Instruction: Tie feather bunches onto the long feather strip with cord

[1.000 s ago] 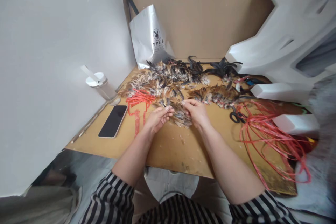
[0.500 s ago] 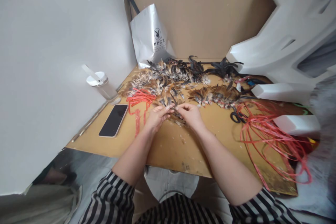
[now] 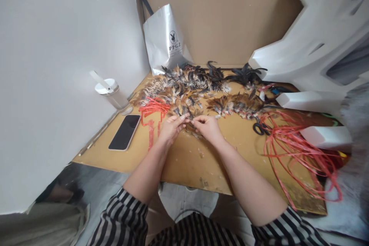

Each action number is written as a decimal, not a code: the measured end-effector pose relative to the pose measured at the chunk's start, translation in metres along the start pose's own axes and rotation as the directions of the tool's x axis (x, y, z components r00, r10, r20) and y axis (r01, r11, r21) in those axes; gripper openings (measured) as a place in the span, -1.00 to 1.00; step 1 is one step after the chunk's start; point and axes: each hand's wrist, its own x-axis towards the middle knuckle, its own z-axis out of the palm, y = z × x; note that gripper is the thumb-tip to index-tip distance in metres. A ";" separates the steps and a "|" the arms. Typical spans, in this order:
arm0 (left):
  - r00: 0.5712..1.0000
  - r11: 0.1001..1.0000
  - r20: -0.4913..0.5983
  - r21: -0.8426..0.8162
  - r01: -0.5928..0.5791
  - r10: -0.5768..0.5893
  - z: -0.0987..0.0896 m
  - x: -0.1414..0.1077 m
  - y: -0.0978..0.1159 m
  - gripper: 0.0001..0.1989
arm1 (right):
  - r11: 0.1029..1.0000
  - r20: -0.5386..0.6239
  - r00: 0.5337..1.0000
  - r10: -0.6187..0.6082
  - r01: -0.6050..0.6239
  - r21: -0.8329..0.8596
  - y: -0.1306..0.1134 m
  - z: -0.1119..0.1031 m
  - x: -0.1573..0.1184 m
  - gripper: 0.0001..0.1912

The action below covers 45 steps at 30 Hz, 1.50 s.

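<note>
My left hand [image 3: 170, 128] and my right hand [image 3: 208, 127] meet at the middle of a brown board [image 3: 184, 157], fingertips pinching a small bunch of brown feathers [image 3: 191, 126] between them. Just beyond lies a wide heap of brown, tan and black feathers [image 3: 184, 84]. A second clump of feathers [image 3: 236, 104] lies to the right of my right hand. A bundle of red string [image 3: 152, 107] rests left of my left hand, with strands trailing toward me.
A black phone [image 3: 125, 132] lies face up at the left. A white lidded cup [image 3: 111, 93] stands by the white wall. A silver bag [image 3: 165, 42] leans at the back. Loose red cord [image 3: 294, 150], black scissors [image 3: 259, 127] and white foam blocks [image 3: 325, 137] crowd the right.
My hands have drawn closer together and gathered the feather bunch tighter; the feathers that spread below my right hand a second ago are now tucked between my fingers.
</note>
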 end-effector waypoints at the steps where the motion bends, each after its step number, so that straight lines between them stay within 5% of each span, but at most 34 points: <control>1: 1.000 1.000 -0.002 -0.011 0.006 -0.006 0.000 0.000 0.001 -0.86 | 1.000 0.009 1.000 0.009 -0.009 0.004 -0.001 0.000 0.000 -0.79; 12: 0.999 0.996 0.034 -0.086 0.033 -0.030 -0.006 0.002 0.001 -0.87 | 0.999 0.047 0.998 0.051 -0.052 0.012 -0.007 -0.004 -0.002 -0.77; 24: 0.997 0.993 0.036 -0.097 0.066 -0.062 -0.001 0.000 0.004 -0.88 | 0.991 0.058 0.993 -0.101 0.105 -0.077 -0.002 -0.002 -0.003 -0.79; 45: 0.998 0.988 0.048 -0.148 0.054 -0.047 -0.003 0.001 0.002 -0.92 | 1.000 0.081 0.997 0.010 -0.007 -0.029 -0.003 0.001 -0.003 -0.77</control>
